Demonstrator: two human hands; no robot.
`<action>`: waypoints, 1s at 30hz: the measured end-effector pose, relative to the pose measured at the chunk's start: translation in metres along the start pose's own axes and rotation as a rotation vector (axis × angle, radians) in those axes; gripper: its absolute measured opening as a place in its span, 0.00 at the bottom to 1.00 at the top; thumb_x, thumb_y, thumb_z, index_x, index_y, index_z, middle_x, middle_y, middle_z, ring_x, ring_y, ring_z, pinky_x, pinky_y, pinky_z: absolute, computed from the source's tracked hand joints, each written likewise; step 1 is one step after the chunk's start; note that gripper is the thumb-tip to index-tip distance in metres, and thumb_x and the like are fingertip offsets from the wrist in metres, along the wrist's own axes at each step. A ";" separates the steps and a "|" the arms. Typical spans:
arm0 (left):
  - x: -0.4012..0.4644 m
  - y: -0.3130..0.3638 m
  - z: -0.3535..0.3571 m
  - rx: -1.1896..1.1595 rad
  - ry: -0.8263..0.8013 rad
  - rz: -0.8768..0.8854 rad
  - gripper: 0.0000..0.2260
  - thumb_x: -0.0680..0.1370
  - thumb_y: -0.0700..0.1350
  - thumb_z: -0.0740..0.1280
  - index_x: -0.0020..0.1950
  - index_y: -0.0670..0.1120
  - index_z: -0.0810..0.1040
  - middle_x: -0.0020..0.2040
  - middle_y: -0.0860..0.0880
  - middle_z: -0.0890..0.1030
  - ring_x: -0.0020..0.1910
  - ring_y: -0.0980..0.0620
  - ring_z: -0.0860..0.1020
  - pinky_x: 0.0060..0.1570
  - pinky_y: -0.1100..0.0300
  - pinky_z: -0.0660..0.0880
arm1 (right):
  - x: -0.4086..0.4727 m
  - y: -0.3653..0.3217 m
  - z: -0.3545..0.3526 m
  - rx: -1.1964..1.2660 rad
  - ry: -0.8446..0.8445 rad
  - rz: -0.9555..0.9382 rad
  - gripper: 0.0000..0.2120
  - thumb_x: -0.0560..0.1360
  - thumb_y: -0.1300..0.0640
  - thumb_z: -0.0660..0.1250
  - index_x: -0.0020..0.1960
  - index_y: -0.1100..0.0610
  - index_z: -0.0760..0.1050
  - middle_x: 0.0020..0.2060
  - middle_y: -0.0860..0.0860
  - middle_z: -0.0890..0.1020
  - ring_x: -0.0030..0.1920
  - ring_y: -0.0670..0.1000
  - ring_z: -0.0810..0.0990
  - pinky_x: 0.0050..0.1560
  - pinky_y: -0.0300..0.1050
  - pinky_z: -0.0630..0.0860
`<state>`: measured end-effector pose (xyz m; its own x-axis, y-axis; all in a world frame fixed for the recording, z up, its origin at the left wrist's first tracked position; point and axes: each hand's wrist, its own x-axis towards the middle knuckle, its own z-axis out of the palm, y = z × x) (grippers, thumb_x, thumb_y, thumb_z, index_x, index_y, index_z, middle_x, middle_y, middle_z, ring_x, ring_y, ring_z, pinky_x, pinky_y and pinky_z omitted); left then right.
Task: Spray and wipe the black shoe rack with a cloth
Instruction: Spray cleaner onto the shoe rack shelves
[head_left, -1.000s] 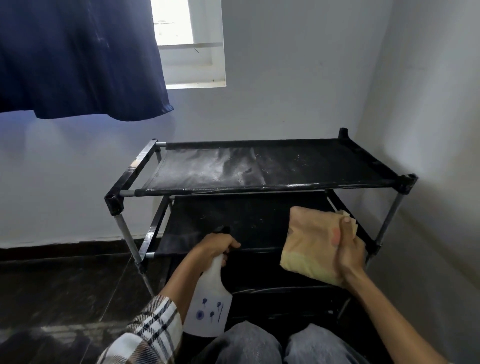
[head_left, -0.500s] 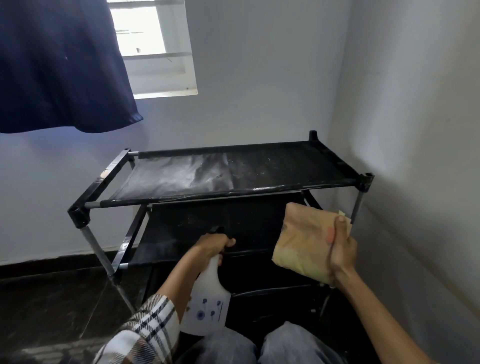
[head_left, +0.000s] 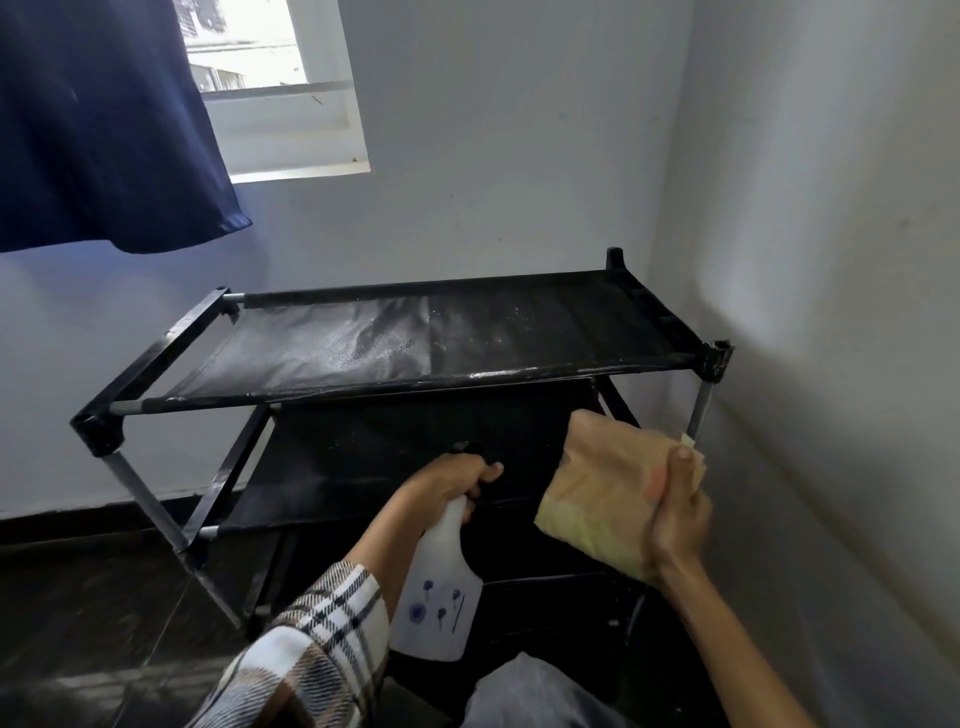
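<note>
- Head view: the black shoe rack (head_left: 395, 358) stands in the corner, its long axis running left to right across the frame, the right end close to the side wall (head_left: 831, 260).
- Its top shelf is speckled with droplets and lies above and beyond both hands; the second shelf (head_left: 415, 452) sits level with them, just ahead.
- Left hand (head_left: 452, 483) is curled round the neck of the white spray bottle (head_left: 441, 597), a finger at the trigger; the black nozzle points forward and left at the second shelf.
- Right hand (head_left: 675, 514) grips a folded yellow cloth (head_left: 602, 493), held upright in front of the rack's right half, apart from any shelf as far as I can tell.
- Judgement: the cloth hand is nearer the right end, so wiping likely starts there, sweeping leftward along the shelf.
- Left forearm reaches in from below in a plaid sleeve (head_left: 311, 649); the right arm is bare, extended.
</note>
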<state>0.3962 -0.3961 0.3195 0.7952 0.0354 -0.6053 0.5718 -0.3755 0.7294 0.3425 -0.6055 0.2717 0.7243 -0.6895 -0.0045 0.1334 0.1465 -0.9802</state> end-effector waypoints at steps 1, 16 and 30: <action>-0.001 0.000 0.002 -0.007 -0.039 -0.001 0.11 0.75 0.51 0.68 0.45 0.43 0.75 0.33 0.49 0.75 0.28 0.53 0.70 0.28 0.60 0.68 | 0.001 0.002 -0.001 0.001 0.025 0.018 0.20 0.78 0.41 0.59 0.33 0.50 0.75 0.31 0.42 0.79 0.33 0.37 0.76 0.33 0.37 0.69; -0.017 0.004 0.028 0.062 -0.211 0.027 0.10 0.74 0.53 0.70 0.40 0.47 0.77 0.34 0.53 0.78 0.31 0.56 0.72 0.33 0.62 0.69 | 0.001 0.024 0.001 -0.015 0.010 0.028 0.19 0.78 0.40 0.58 0.39 0.51 0.77 0.35 0.42 0.79 0.37 0.39 0.77 0.35 0.37 0.71; -0.042 -0.114 -0.082 -0.139 -0.010 0.234 0.08 0.69 0.47 0.75 0.42 0.49 0.78 0.36 0.53 0.82 0.41 0.54 0.80 0.39 0.57 0.75 | -0.079 0.037 0.055 -0.087 -0.409 -0.009 0.19 0.76 0.38 0.57 0.40 0.51 0.77 0.30 0.42 0.82 0.32 0.36 0.80 0.26 0.26 0.70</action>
<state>0.3145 -0.2790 0.2880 0.9076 -0.0468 -0.4173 0.3951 -0.2414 0.8864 0.3268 -0.5066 0.2469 0.9348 -0.3490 0.0659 0.0958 0.0691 -0.9930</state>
